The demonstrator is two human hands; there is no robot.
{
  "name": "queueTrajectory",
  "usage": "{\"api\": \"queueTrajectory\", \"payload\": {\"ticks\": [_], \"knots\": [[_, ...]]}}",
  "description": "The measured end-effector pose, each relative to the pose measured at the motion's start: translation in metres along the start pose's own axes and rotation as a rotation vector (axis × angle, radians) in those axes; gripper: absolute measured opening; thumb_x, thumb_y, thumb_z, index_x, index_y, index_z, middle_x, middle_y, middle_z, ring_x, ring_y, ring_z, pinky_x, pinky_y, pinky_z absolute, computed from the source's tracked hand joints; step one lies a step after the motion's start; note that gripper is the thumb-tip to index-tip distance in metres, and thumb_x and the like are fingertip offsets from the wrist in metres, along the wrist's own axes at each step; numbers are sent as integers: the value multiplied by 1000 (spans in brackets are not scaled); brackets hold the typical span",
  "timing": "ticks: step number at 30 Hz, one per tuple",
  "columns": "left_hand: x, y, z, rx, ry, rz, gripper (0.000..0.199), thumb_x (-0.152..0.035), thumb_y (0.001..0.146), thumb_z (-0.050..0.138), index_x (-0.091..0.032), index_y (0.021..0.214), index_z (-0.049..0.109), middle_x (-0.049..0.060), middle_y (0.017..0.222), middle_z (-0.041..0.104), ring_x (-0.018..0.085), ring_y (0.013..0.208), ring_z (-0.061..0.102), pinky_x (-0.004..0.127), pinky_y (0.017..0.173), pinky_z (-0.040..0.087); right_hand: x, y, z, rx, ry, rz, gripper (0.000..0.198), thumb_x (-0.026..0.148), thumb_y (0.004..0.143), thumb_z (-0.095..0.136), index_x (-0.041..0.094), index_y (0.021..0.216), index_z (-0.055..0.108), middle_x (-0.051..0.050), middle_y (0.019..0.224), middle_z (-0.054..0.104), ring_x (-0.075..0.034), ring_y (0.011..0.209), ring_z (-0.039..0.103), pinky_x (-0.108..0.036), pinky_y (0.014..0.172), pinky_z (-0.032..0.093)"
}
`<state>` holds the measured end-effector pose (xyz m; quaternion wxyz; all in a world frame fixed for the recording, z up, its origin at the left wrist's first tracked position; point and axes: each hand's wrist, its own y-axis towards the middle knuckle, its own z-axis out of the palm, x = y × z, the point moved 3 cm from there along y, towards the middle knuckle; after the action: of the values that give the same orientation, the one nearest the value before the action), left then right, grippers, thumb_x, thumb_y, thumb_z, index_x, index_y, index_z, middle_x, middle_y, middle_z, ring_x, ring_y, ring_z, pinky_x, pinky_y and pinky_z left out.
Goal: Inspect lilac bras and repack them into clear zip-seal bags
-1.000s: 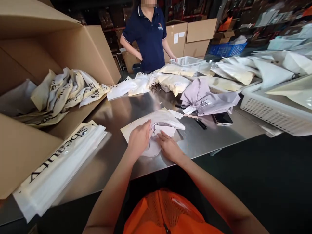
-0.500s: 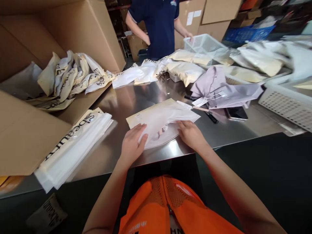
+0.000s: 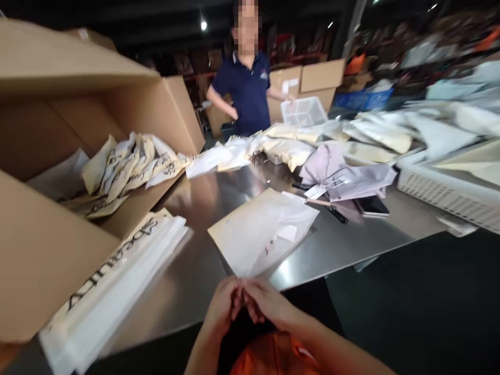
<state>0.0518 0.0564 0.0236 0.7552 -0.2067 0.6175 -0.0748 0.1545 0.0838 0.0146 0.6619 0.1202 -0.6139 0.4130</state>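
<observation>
A pale translucent plastic mailing bag [image 3: 246,232] lies on the metal table, its near corner pulled toward me over the front edge. Through its film show a white tag-like piece and a small dark mark. My left hand [image 3: 225,299] pinches that near corner with curled fingers. Against it, thumb to thumb, my right hand [image 3: 267,301] pinches the same corner. Just beyond the bag's right side lie a black pen [image 3: 338,214] and a grey-lilac garment [image 3: 346,177] with white tags.
At the left, a large cardboard box [image 3: 177,114] holds several packed bags. A stack of lettered bags [image 3: 128,281] lies before it. A phone [image 3: 372,206] and white basket [image 3: 441,192] are at the right. Across the table stands a person [image 3: 250,94] holding a white basket [image 3: 304,112].
My hands came together from either side of the bag to its near corner, now pinched. The bag turned and its corner moved toward me. My view tilted up.
</observation>
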Motion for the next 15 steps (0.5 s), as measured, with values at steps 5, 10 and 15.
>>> {"api": "queueTrajectory", "payload": {"ticks": [5, 10, 15], "knots": [[5, 11, 5, -11, -82, 36, 50, -58, 59, 65, -21, 49, 32, -10, 40, 26, 0, 32, 15, 18, 35, 8, -1, 8, 1, -123, 76, -116, 76, 95, 60, 47, 19, 60, 42, 7, 40, 39, -5, 34, 32, -20, 38, 21], [14, 20, 5, -64, -195, -45, 55, -58, 49, 77, -20, 51, 36, -8, 43, 34, 1, 34, 21, 16, 35, 8, 1, 4, -2, -180, 105, -158, 75, 95, 60, 47, 19, 59, 43, 7, 39, 38, -5, 34, 29, -22, 39, 20], [23, 21, 5, -13, -250, -20, 54, -53, 56, 80, -18, 48, 39, -8, 39, 31, 1, 33, 21, 16, 35, 12, 5, 4, -11, -224, 138, -145, 71, 90, 63, 51, 19, 62, 44, 8, 43, 36, -4, 37, 29, -21, 39, 18]]}}
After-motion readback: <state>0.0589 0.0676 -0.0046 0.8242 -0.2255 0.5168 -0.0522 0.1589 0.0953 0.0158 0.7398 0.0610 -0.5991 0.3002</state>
